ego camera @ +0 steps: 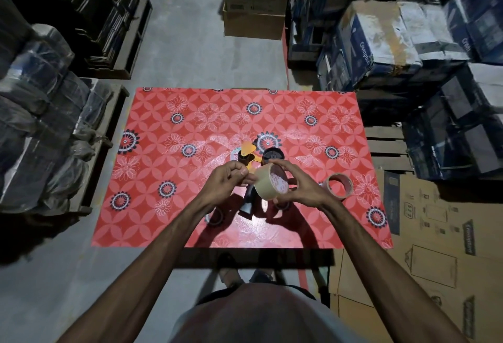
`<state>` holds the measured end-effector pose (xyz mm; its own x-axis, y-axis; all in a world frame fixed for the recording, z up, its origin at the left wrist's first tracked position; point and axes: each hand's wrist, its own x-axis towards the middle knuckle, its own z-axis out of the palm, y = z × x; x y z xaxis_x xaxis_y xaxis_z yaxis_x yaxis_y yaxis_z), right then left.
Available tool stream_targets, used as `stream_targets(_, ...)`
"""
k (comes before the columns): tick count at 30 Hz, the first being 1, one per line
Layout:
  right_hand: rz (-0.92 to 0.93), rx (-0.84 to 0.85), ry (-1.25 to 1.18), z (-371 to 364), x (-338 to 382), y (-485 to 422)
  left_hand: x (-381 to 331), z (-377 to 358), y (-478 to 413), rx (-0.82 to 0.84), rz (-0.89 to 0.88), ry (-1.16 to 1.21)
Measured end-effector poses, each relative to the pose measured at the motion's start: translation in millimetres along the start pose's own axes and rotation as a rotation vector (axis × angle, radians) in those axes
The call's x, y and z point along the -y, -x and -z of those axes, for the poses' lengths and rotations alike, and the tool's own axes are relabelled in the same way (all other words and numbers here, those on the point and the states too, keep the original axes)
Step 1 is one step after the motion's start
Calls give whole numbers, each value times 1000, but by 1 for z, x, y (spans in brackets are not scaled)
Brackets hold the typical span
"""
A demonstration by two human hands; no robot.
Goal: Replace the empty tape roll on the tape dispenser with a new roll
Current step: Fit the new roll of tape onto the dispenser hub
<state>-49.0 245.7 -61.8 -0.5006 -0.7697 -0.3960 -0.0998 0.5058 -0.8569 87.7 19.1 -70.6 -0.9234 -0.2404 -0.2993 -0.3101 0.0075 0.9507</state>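
I hold a full roll of clear-tan tape (pixel 265 185) above the table. My right hand (pixel 302 185) grips it by the rim and far side. The fingers of my left hand (pixel 228 181) pinch at the roll's left edge, where the tape end seems to be. Under my hands lies the black and yellow tape dispenser (pixel 251 154), its round black hub (pixel 273 155) bare and its handle partly hidden. An empty cardboard core (pixel 339 186) with a red inner face rests on the table to the right of my right hand.
The table (pixel 168 206) has a red floral cover. A small dark ring (pixel 216 218) lies under my left forearm. Stacked boxes (pixel 381 46) and wrapped bundles (pixel 40 125) stand on both sides. Flattened cardboard (pixel 435 247) lies on the floor at right.
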Motion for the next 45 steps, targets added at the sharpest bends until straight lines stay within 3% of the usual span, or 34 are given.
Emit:
stream_targets(8,-50,-155,20,-7,-2,-15,9,-7,-10,-12,-72,-24)
stream_targets(19,-126,-292,312,25,8,-63,26,-13,-51,-286,-40,-113)
stream_targets(24,-120,-270,435,35,6,-88,24,-29,-68,-391,152,283)
stream_targets(30,-102,-280,482,40,2,-105,33,-33,-88,-356,248,504)
stream_targets(40,-112,-214,548,38,1,-117,35,-15,-94,-327,146,41)
stream_targets(45,-139,-215,561,35,-3,-118,31,-12,-92,-334,181,114)
